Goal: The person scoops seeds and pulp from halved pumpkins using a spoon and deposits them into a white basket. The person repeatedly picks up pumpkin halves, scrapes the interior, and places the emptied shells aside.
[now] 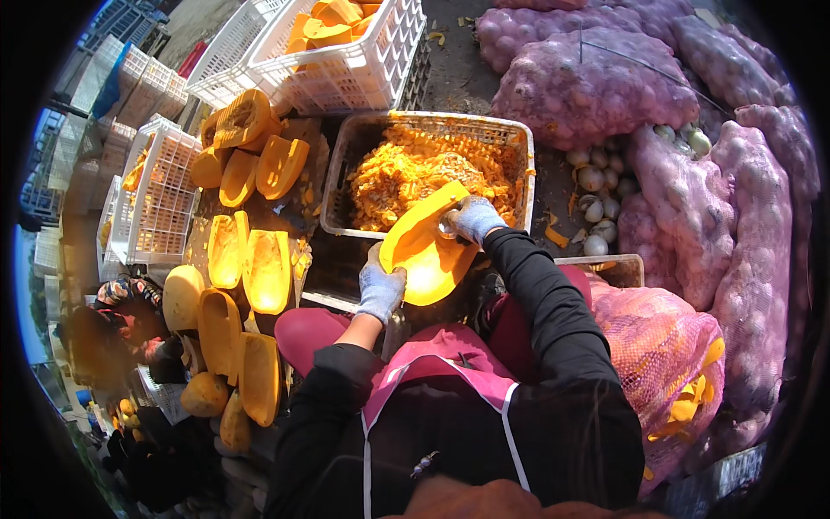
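A hollowed pumpkin half (425,243) is held tilted in front of me, cut side up, over the near edge of a crate (331,194) heaped with pumpkin pulp and seeds (428,172). My left hand (381,285), in a pale knitted glove, grips its lower left rim with the thumb on the inside. My right hand (478,218), gloved alike, is closed at the right side of the hollow. A small shiny tool, perhaps a scraper (447,228), shows at its fingers; most of it is hidden.
On my left lie several pumpkin pieces (267,272). White plastic crates (324,81) stand beyond, one holding cut pumpkin. Pink mesh sacks of onions (590,91) fill the right, with loose onions (593,178) beside them. A mesh sack of peelings (655,350) sits near my right side.
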A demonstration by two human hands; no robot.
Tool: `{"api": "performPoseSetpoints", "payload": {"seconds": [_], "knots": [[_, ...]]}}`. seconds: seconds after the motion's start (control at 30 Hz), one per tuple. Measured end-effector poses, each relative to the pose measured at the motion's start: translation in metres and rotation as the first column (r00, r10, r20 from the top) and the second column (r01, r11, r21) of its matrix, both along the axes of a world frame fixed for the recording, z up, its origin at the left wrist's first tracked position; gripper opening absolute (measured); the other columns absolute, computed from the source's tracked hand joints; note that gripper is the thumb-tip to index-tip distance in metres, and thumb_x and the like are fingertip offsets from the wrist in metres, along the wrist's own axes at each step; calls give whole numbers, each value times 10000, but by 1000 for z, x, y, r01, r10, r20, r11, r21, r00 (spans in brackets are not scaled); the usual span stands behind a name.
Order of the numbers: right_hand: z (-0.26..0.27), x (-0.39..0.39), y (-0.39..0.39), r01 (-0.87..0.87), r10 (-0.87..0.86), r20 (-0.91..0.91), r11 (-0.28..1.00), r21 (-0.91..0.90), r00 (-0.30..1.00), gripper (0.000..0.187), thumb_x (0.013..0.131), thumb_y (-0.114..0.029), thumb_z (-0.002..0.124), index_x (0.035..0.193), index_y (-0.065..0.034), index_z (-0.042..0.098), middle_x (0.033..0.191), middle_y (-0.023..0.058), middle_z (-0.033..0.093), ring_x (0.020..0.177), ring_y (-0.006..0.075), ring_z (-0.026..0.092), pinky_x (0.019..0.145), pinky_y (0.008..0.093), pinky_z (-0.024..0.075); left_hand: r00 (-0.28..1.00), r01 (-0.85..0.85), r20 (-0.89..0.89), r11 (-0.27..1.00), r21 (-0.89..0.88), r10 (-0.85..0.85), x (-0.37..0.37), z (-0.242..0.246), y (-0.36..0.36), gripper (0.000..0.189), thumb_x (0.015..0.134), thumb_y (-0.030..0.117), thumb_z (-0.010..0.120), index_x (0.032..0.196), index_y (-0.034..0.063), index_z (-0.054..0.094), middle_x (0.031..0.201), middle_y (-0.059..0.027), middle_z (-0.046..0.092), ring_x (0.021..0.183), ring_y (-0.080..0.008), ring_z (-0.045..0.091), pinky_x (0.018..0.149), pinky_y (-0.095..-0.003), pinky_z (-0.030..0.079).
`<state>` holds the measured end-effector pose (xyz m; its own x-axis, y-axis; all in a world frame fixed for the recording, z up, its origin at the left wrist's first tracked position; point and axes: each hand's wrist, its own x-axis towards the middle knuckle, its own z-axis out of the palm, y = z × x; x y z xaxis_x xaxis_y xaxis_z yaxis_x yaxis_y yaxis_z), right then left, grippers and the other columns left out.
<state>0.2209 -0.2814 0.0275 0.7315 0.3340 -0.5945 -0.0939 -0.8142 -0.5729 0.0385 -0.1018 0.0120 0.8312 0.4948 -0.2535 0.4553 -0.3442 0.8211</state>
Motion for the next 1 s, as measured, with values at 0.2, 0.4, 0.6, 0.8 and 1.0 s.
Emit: {"api": "performPoseSetpoints", "payload": {"seconds": [0.2,0.4,0.6,0.8,1.0], "knots": [[21,17,-1,-266,323,132,906,-329,937,339,847,-261,724,1098,-40,778,1100,218,754,1023,341,741,913,438,576,998,-64,1,998,-12,64,-11,-25,10,535,817,-27,668,1339,7,557,1043,-148,739,821,-216,726,732,-324,586],[-5,-15,20,-248,248,386,967,-50,889,380,937,-352,677,1142,-34,708,1063,221,745,1012,367,729,879,467,561,996,-78,-39,994,-77,75,-7,-28,15,493,813,-15,691,1292,13,580,981,-133,735,725,-206,705,657,-320,575],[24,11,12,-238,361,255,881,-409,897,349,934,-303,624,1121,-52,780,1148,210,744,1088,359,718,920,474,570,990,-100,-106,991,-85,91,-8,2,6,558,795,38,696,1338,28,568,1110,-185,748,1032,-300,738,920,-373,566],[9,-16,31,-341,374,145,916,-210,916,459,904,-399,620,1080,-1,766,1067,265,742,1044,380,723,939,459,553,995,-72,-71,997,-36,70,-8,4,-1,566,809,-11,665,1362,11,544,1145,-184,730,1070,-281,723,954,-355,558],[39,27,0,-242,330,136,866,-437,934,535,879,-459,612,1098,3,769,1155,269,723,1105,389,705,965,451,545,994,-46,-103,999,-11,45,-6,15,1,581,816,32,668,1380,28,526,1158,-224,727,1110,-348,711,971,-397,551]]}}
